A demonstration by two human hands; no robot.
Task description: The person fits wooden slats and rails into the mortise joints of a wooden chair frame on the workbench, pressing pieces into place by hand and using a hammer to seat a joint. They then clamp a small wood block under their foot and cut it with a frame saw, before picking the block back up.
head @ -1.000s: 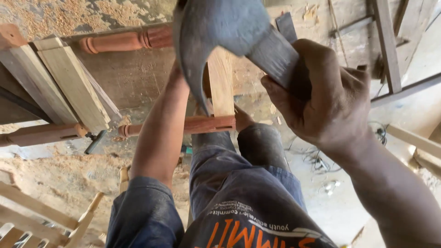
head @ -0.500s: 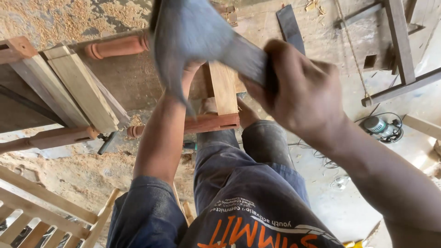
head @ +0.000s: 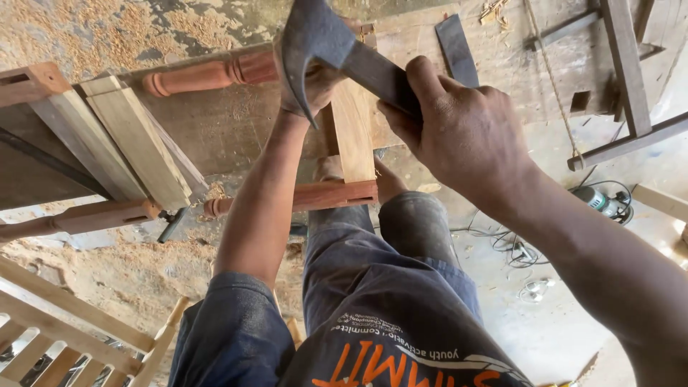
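Two bare hands work over a wooden frame piece in the single head view, looking straight down past the person's knees.

The right hand is wrapped tight around the flat dark handle of a claw hammer: the thumb lies along the top of the handle, the other fingers curl underneath it, and the grip sits at the middle of the handle. The grey steel head juts out up and to the left of those fingers, near the top edge of the view, its curved claw pointing down toward the left forearm.

The left hand is mostly hidden behind the hammer head. It rests at the upper end of a pale upright slat, but how its fingers are set I cannot tell.

That slat runs down into a reddish turned rail, which lies crosswise just above the knees. A second turned rail lies farther up, toward the top left of the workbench, a rough board strewn with sawdust. Pale planks lean at the bench's left edge. A dark flat strip lies on the bench just above the right hand's knuckles. A power tool with its cable sits on the floor at the right.
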